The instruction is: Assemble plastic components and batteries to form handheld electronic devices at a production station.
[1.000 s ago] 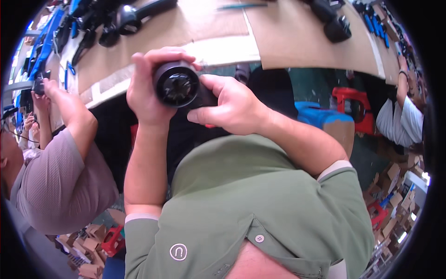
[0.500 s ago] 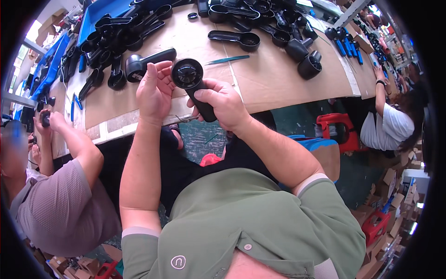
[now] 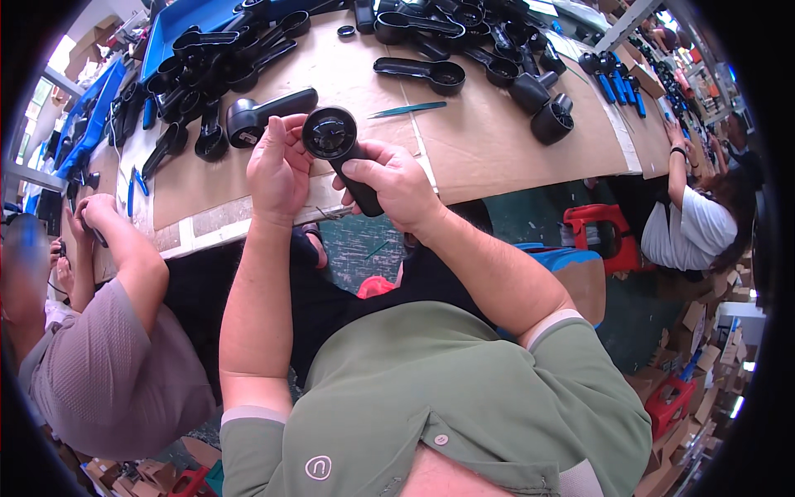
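Note:
A black handheld fan [image 3: 358, 178] with a round, open-fronted head is held over the table's near edge. My right hand [image 3: 399, 184] grips its handle, thumb along the top. My left hand [image 3: 277, 178] is open beside the fan's head, palm turned toward it, with some fingertips close behind the rim; whether they touch it I cannot tell. Just beyond my left hand lies another black fan body [image 3: 269, 114]. Green tweezers [image 3: 407, 109] rest on the brown table covering, and a single black half-shell [image 3: 420, 73] is farther back.
Piles of black shells [image 3: 224, 62] cover the far left and far middle, by a blue tray [image 3: 174, 37]. Two round-ended black parts [image 3: 551, 120] stand right. Blue-handled tools [image 3: 617, 87] lie farther right. Co-workers sit left [image 3: 116, 356] and right [image 3: 691, 219]; a red stool [image 3: 598, 228] stands below.
My hands and the fan stay nearly in place; the fan's head shifts slightly left. The left co-worker's hand has lowered toward the table.

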`<state>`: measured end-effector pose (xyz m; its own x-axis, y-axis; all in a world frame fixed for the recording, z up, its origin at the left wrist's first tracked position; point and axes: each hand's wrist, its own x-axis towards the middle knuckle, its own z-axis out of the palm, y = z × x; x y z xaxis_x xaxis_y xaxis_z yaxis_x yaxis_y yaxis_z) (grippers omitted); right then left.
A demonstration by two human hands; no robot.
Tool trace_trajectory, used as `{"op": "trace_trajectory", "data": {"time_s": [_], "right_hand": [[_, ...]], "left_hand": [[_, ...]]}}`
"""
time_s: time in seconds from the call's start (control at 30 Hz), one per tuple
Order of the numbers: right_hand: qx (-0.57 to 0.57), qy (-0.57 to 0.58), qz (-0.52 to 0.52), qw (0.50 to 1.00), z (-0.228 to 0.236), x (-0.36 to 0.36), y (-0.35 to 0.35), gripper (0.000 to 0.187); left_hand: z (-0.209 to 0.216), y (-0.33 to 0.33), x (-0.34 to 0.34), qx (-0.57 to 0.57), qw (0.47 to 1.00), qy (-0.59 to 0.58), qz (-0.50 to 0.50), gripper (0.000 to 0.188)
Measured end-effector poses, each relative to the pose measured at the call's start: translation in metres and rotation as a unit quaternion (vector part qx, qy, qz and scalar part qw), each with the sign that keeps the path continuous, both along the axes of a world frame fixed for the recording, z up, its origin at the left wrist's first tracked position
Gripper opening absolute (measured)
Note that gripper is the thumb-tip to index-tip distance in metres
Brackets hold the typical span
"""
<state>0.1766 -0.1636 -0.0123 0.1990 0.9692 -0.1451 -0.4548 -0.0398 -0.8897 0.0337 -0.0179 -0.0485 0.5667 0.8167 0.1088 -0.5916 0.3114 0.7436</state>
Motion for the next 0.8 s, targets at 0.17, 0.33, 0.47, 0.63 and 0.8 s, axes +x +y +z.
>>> {"op": "trace_trajectory", "data": {"time_s": [0.17,0.33,0.47,0.63,0.8], "right_hand": [[-0.003,0.002,-0.006,1.000,-0.0003,-0.0004,-0.0001,0.026],[0.001,-0.005,-0.007,1.000,0.0000,-0.0024,0.0008,0.026],[-0.001,0.017,-0.013,1.000,0.0008,-0.0016,0.0005,0.026],[0.002,0.001,-0.001,1.000,-0.0020,0.0011,0.0014,0.030],[0.005,0.019,-0.007,1.000,-0.0026,0.0011,0.0026,0.030]], "left_hand": [[0.0005,-0.0004,0.0001,0.005,1.000,0.010,0.002,0.046],[0.0001,-0.0006,-0.0009,0.007,1.000,-0.002,-0.012,0.044],[0.0016,-0.0024,-0.0003,0.016,1.000,0.000,-0.006,0.042],[0.0026,-0.0033,-0.0008,0.019,1.000,0.003,-0.008,0.041],[0.0022,-0.0018,-0.0009,0.026,1.000,0.004,-0.015,0.040]]}}
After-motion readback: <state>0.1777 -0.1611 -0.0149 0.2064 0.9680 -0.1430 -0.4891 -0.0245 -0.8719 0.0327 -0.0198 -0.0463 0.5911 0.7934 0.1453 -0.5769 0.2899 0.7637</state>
